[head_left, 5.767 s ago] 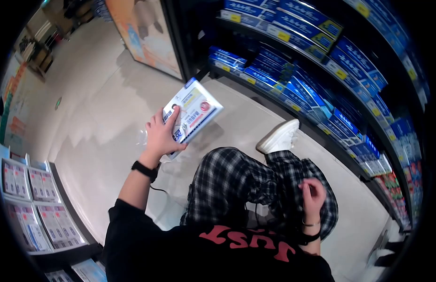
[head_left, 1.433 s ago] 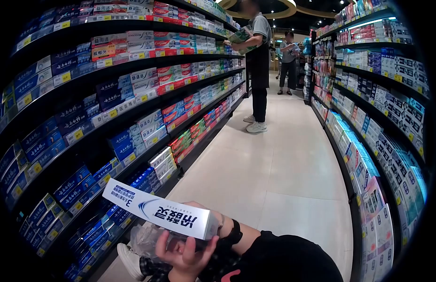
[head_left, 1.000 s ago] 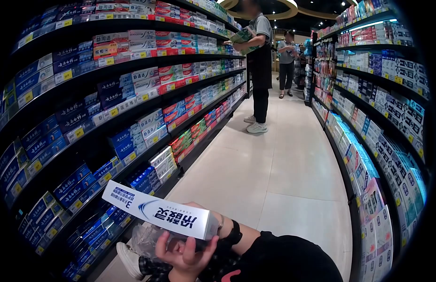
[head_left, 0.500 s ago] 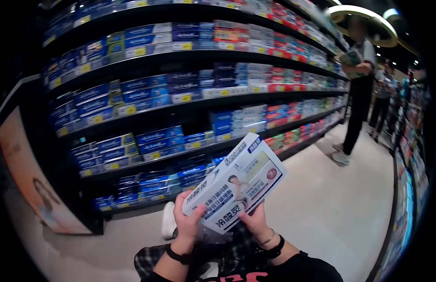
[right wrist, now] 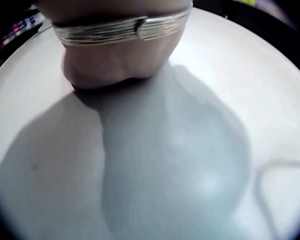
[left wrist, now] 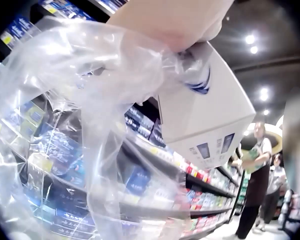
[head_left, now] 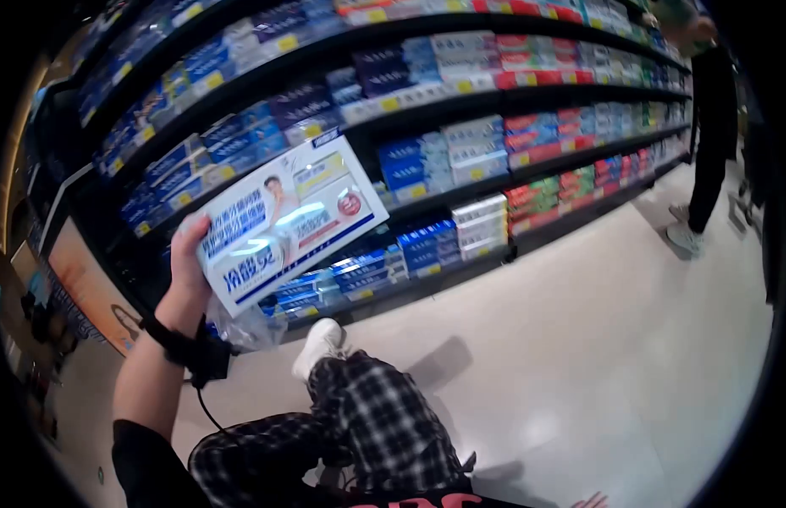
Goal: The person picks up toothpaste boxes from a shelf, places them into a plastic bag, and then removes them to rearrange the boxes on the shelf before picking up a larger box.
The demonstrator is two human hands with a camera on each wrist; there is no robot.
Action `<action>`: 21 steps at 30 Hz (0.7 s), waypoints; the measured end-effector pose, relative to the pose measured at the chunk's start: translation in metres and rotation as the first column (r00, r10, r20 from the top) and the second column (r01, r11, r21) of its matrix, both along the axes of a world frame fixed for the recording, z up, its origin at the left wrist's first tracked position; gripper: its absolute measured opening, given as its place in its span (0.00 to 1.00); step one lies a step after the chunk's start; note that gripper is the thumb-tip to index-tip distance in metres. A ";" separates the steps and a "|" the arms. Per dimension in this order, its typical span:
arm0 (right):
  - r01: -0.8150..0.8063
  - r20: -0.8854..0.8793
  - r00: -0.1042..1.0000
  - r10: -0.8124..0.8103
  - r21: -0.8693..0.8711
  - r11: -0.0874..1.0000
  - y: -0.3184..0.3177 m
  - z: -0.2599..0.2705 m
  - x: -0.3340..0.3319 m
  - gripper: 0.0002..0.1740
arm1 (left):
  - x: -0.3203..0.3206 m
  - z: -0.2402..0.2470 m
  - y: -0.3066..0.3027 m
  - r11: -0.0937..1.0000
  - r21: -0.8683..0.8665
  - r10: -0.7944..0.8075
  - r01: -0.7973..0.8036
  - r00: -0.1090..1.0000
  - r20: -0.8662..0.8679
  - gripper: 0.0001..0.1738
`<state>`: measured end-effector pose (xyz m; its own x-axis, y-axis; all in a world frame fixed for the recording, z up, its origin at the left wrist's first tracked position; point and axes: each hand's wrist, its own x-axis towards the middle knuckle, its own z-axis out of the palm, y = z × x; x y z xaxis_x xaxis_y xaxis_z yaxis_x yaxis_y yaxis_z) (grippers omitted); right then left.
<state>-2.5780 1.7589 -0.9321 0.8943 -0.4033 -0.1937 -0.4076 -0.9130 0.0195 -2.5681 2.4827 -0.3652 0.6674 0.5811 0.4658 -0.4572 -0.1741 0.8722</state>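
Note:
My left hand (head_left: 187,258) grips the left end of a white toothpaste box (head_left: 312,224) with blue print and a round red mark, held up in front of the shelves. Beneath that hand hangs a clear plastic bag (head_left: 249,326); in the left wrist view the bag (left wrist: 105,125) spreads beside the box (left wrist: 205,115). At the bottom edge of the head view, only the fingers of my right hand (head_left: 592,501) show, spread out low by the floor. The right wrist view has the heel of this hand (right wrist: 110,65) close over the pale floor (right wrist: 175,150), its fingers hidden.
Shelves of toothpaste boxes (head_left: 477,152) run across the front. A person in dark trousers (head_left: 710,135) stands at the right, beyond the pale floor (head_left: 579,339). My bent legs in checked trousers (head_left: 384,415) are below the box. A printed display panel (head_left: 92,284) stands at the left.
My right hand has let go of the toothpaste box and dropped down to the lower right. My left hand alone now holds the box, further left. The head view has turned and tilted.

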 end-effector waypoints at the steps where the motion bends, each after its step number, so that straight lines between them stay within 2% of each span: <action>1: 0.008 -0.005 1.000 -0.008 -0.005 1.000 0.012 0.012 -0.012 0.30 | 0.030 0.003 -0.006 0.999 0.052 -0.001 0.004 0.998 -0.070 0.18; 4: -0.008 0.028 1.000 0.008 -0.023 1.000 0.050 0.038 -0.017 0.31 | 0.118 0.000 -0.031 0.978 0.209 0.065 -0.024 0.979 -0.194 0.17; 7: -0.049 0.106 0.992 0.063 -0.133 0.990 0.063 0.046 -0.018 0.31 | 0.202 -0.016 -0.060 0.939 0.333 0.021 0.091 0.947 -0.319 0.17; 9: -0.080 0.169 0.979 0.118 -0.218 0.973 0.060 0.043 -0.017 0.31 | 0.258 -0.031 -0.082 0.924 0.344 -0.009 0.165 0.911 -0.413 0.17; 10: -0.053 0.156 0.984 0.081 -0.176 0.983 0.067 0.048 -0.013 0.31 | 0.275 -0.035 -0.085 0.927 0.317 -0.045 0.200 0.899 -0.437 0.16; 11: 0.046 0.087 0.995 -0.048 0.019 0.999 0.077 0.069 -0.001 0.32 | 0.290 -0.038 -0.089 0.928 0.288 -0.081 0.234 0.884 -0.460 0.16; 12: 0.177 0.001 0.984 -0.180 0.183 0.967 0.087 0.090 0.013 0.34 | 0.317 -0.042 -0.102 0.915 0.257 -0.146 0.309 0.852 -0.503 0.16; 13: 0.189 0.000 0.981 -0.192 0.193 0.963 0.089 0.097 0.009 0.34 | 0.347 -0.048 -0.114 0.894 0.264 -0.201 0.362 0.851 -0.485 0.16; 15: 0.192 0.054 0.977 -0.208 0.220 0.956 0.080 0.092 0.014 0.36 | 0.395 -0.049 -0.142 0.863 0.314 -0.194 0.395 0.834 -0.517 0.15; 18: 0.182 0.039 0.980 -0.196 0.220 0.958 0.073 0.093 0.014 0.36 | 0.431 -0.034 -0.185 0.823 0.428 -0.142 0.373 0.865 -0.482 0.15; 19: 0.138 0.096 0.982 -0.161 0.215 0.967 0.079 0.085 0.008 0.37 | 0.437 -0.025 -0.190 0.797 0.430 -0.183 0.424 0.849 -0.496 0.15; 21: 0.211 0.003 0.976 -0.219 0.255 0.944 0.074 0.093 0.010 0.37 | 0.455 0.002 -0.205 0.778 0.398 -0.231 0.486 0.811 -0.538 0.15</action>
